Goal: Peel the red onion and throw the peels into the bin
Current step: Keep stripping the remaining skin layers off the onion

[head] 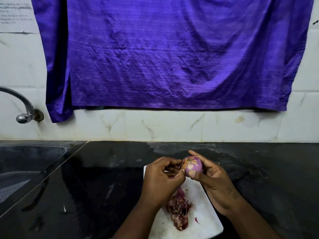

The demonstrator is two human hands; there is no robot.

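The red onion (192, 166) is mostly bare and purple, with dry skin left around its root end. My right hand (209, 176) grips it from the right, thumb on its front, above the white cutting board (203, 221). My left hand (162, 175) pinches a flake of dry skin at the onion's left side. A pile of red onion peels (178, 211) lies on the board below my hands. No bin is in view.
The board lies on a black, wet counter (103, 178). A sink (25, 163) is set in at the left, with a metal tap (24, 116) on the tiled wall. A purple cloth (172, 54) hangs on the wall behind.
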